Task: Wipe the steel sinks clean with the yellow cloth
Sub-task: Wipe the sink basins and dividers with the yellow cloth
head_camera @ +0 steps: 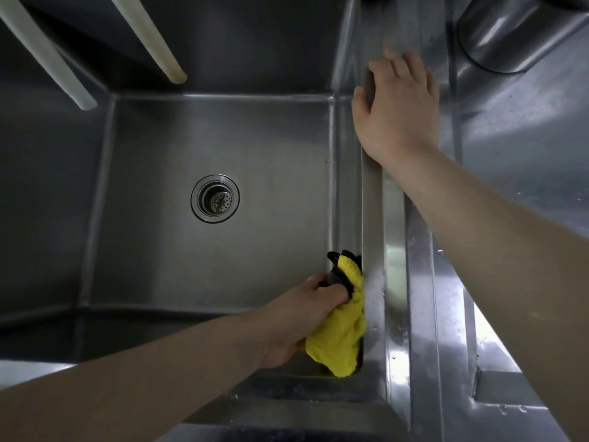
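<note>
A deep steel sink (pixel 153 148) fills the view, with a round drain strainer (pixel 215 198) in its floor. My left hand (pixel 296 317) reaches down into the near right corner and grips a bunched yellow cloth (pixel 342 333) with a black edge. The cloth is pressed against the sink's right wall. My right hand (pixel 400 106) rests on the steel divider rim (pixel 393 199) to the right of the basin, thumb curled over the inner edge and fingers spread flat on top.
Two pale hose ends (pixel 153 36) hang over the back of the basin at upper left. A steel pot or bucket (pixel 510 30) stands at top right on the wet steel surface (pixel 526 138) beside the sink. The front rim (pixel 287 409) runs along the bottom.
</note>
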{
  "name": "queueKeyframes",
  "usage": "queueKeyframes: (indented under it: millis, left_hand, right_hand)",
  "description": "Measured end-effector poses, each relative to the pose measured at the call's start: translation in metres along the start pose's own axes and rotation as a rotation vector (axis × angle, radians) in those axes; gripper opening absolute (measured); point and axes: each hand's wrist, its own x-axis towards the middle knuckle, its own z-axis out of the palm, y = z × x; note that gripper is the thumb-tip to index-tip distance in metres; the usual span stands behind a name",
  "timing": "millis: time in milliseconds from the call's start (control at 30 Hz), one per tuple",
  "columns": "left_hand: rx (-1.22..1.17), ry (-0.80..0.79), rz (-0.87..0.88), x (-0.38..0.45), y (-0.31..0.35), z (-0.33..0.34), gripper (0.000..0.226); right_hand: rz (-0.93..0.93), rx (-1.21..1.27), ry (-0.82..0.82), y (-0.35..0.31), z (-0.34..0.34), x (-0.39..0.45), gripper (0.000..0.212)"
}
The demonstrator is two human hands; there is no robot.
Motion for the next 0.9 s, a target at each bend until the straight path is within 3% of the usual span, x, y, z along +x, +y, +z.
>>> queueKeyframes:
  millis: [100,200,267,333,433,667,900]
  left_hand:
    - [0.121,0.080,0.003,0.016,0.000,-0.009,0.014]
    - [0.572,0.198,0.088,0.044,-0.013,-0.026,0.035]
    - [0.879,0.190,0.228,0.065,-0.027,-0.042,0.054]
    - [1.063,0.180,0.372,0.086,-0.037,-0.054,0.060]
    - [1.269,0.250,0.455,0.121,-0.044,-0.066,0.064]
    - [1.521,0.523,0.548,0.178,-0.006,-0.069,0.059]
    - [1.464,0.757,0.479,0.237,0.095,-0.081,0.057]
  right_hand:
    - [-0.001,-0.009,-0.006,0.000,0.001,0.000,0.048]
    - [-0.001,-0.003,0.003,0.000,0.000,0.000,0.047]
    - [0.000,-0.002,0.005,0.000,0.000,0.000,0.046]
    - [0.002,-0.011,0.005,0.000,0.000,0.000,0.046]
    - [0.000,-0.017,-0.001,0.001,0.000,0.001,0.045]
    - [0.003,-0.022,-0.014,0.000,-0.001,0.000,0.048]
    - [0.003,-0.038,-0.031,0.000,0.000,0.001,0.047]
